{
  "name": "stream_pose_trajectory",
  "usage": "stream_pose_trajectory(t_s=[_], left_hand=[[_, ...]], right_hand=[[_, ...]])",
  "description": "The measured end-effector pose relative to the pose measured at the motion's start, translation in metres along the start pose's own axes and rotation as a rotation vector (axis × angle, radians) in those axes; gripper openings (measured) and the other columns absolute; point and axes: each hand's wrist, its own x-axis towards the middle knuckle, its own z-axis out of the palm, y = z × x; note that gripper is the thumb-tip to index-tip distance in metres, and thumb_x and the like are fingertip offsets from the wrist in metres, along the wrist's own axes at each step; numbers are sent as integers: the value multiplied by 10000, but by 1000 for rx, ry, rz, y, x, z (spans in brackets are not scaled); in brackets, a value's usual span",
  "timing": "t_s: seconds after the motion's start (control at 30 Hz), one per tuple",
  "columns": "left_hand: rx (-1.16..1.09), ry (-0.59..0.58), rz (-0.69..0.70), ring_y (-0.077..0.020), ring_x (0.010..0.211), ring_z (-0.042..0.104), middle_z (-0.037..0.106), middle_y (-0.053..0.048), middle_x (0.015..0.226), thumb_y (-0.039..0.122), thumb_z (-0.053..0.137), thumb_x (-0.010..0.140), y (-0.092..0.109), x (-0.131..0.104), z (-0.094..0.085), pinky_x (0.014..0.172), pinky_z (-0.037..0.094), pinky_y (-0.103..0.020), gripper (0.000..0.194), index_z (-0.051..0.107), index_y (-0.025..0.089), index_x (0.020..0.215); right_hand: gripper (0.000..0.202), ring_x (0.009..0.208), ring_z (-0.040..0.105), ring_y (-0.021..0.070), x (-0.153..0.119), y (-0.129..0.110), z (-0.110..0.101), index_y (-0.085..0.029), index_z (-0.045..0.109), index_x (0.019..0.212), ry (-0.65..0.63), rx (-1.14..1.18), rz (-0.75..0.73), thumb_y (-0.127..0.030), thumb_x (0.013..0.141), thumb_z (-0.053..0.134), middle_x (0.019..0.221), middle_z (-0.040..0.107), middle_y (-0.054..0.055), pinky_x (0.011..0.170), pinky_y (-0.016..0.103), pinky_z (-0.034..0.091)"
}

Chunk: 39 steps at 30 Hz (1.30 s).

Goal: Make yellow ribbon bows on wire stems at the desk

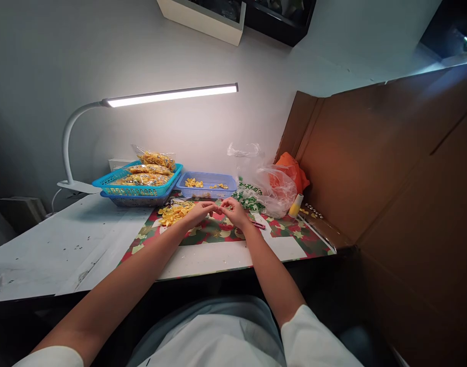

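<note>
Above the patterned mat (214, 233), my left hand (201, 211) and my right hand (233, 211) meet with their fingertips pinched close together. Whatever lies between the fingers is too small to make out. A pile of yellow ribbon-like pieces (174, 214) lies just left of my left hand. Small green pieces (252, 202) are heaped beyond my right hand. On the mat to the right of that hand is a pink-handled tool (258, 225), its kind unclear.
Behind the hands stands a purple basket (208, 192) with small yellow pieces. Left of it, a blue basket (134, 190) holds bagged yellow pieces under a lit lamp (172, 95). Plastic bags (275, 188), a yellow bottle (295, 206) and a tall cardboard wall (386, 153) bound the right side.
</note>
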Motion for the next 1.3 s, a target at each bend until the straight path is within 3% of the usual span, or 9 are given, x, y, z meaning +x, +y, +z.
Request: stream_pose_trajectory(t_s=[0.17,0.33,0.53,0.73,0.97,1.3], left_hand=[[-46,-119,-59,-166,624,501,673,-38,683,416,588,683,1,-1,-5,558,356,-262,274,749,197,653],[-153,-205,-127,-174,628,544,686,-69,705,398,628,659,-5,1,-8,509,349,-254,263,752,167,683],[-229,-328,-253,-162,530,524,682,-78,685,389,642,650,-9,2,-15,447,328,-256,262,745,156,713],[-315,-426,-232,-157,591,521,707,-107,767,336,700,637,-2,-3,-22,522,390,-264,198,752,157,705],[-373,-469,-261,-146,576,503,672,-72,685,300,758,605,-3,-5,-26,555,407,-280,130,730,173,608],[-441,-450,-232,-174,770,563,706,-80,871,331,764,681,-18,0,-31,687,427,-286,192,755,162,772]], right_hand=[[107,821,505,183,0,-1,-1,-219,584,680,40,-33,-10,-287,757,617,807,570,16,796,321,389],[122,797,506,177,0,0,1,-224,571,682,0,-30,-30,-287,784,593,785,572,9,797,321,388],[162,762,509,168,-1,0,5,-215,583,722,-75,21,5,-355,801,590,771,559,6,698,287,386],[281,707,499,149,-2,-4,6,-200,608,723,-155,113,53,-473,788,618,718,564,-9,657,268,390],[300,692,512,145,-4,-5,11,-192,644,724,-203,181,82,-488,776,634,726,586,3,645,267,406],[236,814,570,171,-2,-4,10,-199,694,776,-113,124,22,-426,784,632,852,653,39,716,286,436]])
